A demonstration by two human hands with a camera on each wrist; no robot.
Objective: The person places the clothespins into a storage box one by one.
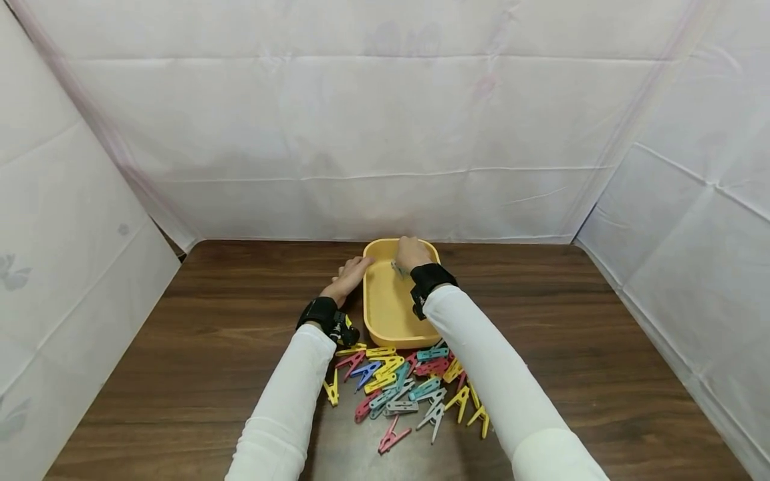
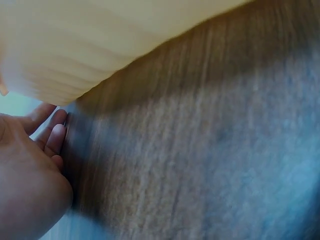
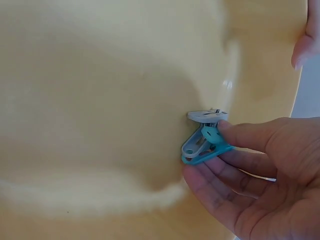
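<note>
Nearest you, the heap of pegs (image 1: 409, 387) lies just short of the tray (image 1: 385, 321) (nearly all still unsorted). Beside the tray, your left hand (image 1: 351, 275) rests flat, fingers straight. Inside, your right hand (image 3: 250, 175) pinches a teal peg (image 3: 204, 146).

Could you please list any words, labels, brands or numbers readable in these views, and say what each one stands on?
None: no view shows readable text.
The yellow tray, the teal clothespin pinched by the right hand and the pile of clothespins bear no lettering that shows.
The black wrist bands show no legible marks; the left wrist view is blurred.
</note>
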